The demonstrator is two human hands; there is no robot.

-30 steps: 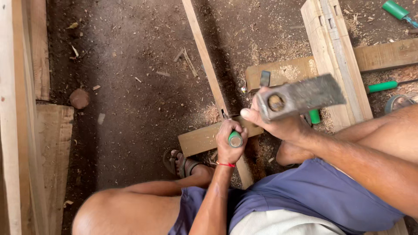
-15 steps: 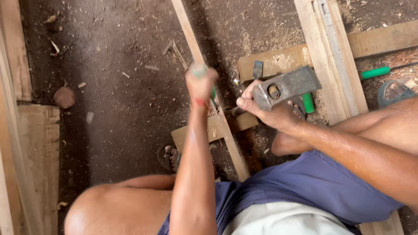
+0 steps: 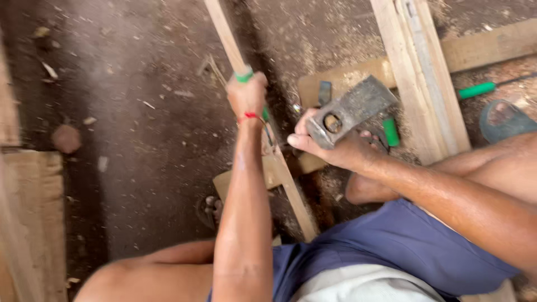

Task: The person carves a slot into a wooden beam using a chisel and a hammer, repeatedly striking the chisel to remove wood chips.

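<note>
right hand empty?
No: the right hand grips a grey metal block with a round hole, while the left hand holds a green-handled tool at the wooden strip.

Green-handled tool (image 3: pixel 478 89) far right on dirt, sandal (image 3: pixel 506 118) just beside it, stone (image 3: pixel 67 138) left, wide plank (image 3: pixel 422 72) right.

The scene is lit by soft, even daylight, brightest at the upper right, and no glare is seen. A dark shadow is cast along the thin wooden slat (image 3: pixel 235 50) onto the dirt floor (image 3: pixel 128 112). Motion blur smears the whole frame, and edges are softened throughout.
</note>
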